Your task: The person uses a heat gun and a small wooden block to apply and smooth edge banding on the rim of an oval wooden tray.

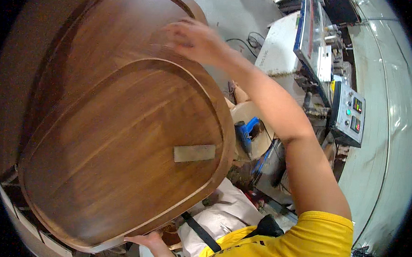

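Observation:
A large brown wooden panel (107, 151) with rounded corners and a raised rim lies in front of me. A second, similar panel (113, 35) extends beyond it and is partly covered by it. My left hand (150, 240) is at the near panel's lower edge, gripping the rim; some of its fingers are hidden beneath. My right hand (189, 40) is over the far panel near its right rim, smeared by motion, so its fingers cannot be read. On the near panel, toward the right rim, rests a flat greyish-beige rectangular block (194, 153).
Right of the panels, a blue heat gun (246, 136) lies on a round, pale stool-like top (263, 143). Farther right stand a machine with a clear panel (312, 50) and a control box (349, 112) with lit displays. A black cable (250, 41) lies on the floor behind.

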`<state>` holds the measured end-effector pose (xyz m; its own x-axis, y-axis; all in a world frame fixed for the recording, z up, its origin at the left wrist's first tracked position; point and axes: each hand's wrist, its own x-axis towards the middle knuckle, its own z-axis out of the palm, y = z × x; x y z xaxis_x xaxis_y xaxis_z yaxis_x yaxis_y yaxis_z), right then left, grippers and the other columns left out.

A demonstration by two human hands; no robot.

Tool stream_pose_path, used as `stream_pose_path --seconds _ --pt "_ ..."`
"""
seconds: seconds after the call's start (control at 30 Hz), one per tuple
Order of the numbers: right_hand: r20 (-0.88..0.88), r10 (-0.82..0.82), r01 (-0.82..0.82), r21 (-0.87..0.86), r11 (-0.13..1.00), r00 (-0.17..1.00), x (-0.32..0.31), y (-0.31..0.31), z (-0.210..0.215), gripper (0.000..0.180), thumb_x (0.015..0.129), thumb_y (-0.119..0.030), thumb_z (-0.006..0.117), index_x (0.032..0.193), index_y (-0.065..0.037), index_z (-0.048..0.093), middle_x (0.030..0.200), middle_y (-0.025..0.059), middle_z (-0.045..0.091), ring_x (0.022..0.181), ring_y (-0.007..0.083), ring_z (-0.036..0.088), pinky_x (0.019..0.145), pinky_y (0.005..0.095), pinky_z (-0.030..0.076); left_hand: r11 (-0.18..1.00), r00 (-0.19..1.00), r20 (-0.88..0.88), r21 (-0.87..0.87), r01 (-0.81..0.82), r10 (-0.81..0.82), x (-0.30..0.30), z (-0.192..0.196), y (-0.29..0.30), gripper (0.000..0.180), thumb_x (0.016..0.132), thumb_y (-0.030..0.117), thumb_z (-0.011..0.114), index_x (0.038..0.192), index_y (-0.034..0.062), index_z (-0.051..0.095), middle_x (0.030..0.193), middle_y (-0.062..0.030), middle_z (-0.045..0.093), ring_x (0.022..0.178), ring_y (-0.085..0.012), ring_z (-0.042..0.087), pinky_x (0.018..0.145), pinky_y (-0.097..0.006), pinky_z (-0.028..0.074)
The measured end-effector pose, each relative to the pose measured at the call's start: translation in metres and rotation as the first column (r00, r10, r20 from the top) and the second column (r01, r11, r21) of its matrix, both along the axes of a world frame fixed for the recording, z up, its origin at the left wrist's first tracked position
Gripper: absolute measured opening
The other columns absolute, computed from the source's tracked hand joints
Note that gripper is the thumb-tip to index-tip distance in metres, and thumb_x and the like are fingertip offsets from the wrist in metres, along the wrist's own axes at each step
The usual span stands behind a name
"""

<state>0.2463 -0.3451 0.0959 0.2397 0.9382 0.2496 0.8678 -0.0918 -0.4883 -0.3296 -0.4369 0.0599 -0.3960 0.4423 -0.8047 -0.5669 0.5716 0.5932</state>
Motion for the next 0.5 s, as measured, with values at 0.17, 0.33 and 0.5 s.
stream_pose_path --seconds 0.17,0.33,0.5 --pt "-0.261 -0.606 0.633 0.027 0.774 0.751 0.051 -0.207 -0.053 0.027 0.093 -0.010 0.062 0.119 -0.007 0.066 0.095 0.0097 0.070 0.089 0.0189 0.068 0.080 0.0305 0.053 0.956 0.957 0.003 -0.015 0.291 -0.291 0.010 -0.007 -0.043 0.081 0.097 0.069 0.038 0.155 0.0121 0.032 0.161 -0.0107 0.030 0.145 -0.0352 0.031 0.120 -0.052 0.024" --pt "0.119 -0.865 0.816 -0.415 0.402 0.487 -0.004 -0.382 -0.146 0.037 0.095 -0.024 0.061 0.128 -0.009 0.059 0.119 0.0176 0.065 0.108 0.0379 0.063 0.089 0.0443 0.051 0.920 0.925 0.074 -0.098 0.379 -0.373 0.040 -0.007 -0.065 0.081 0.096 0.066 0.049 0.154 0.0129 0.031 0.159 -0.0077 0.034 0.140 -0.0295 0.036 0.118 -0.046 0.026" --pt "0.397 -0.441 0.511 -0.842 0.173 0.804 -0.059 -0.446 -0.209 0.073 0.084 -0.016 0.072 0.149 -0.019 0.039 0.148 0.0126 0.043 0.130 0.0359 0.049 0.100 0.0471 0.048 0.841 0.839 0.099 -0.031 0.540 -0.535 0.079 -0.013 -0.070 0.060 0.099 0.042 0.060 0.146 0.0098 0.039 0.150 -0.0079 0.043 0.136 -0.0255 0.042 0.115 -0.044 0.034"
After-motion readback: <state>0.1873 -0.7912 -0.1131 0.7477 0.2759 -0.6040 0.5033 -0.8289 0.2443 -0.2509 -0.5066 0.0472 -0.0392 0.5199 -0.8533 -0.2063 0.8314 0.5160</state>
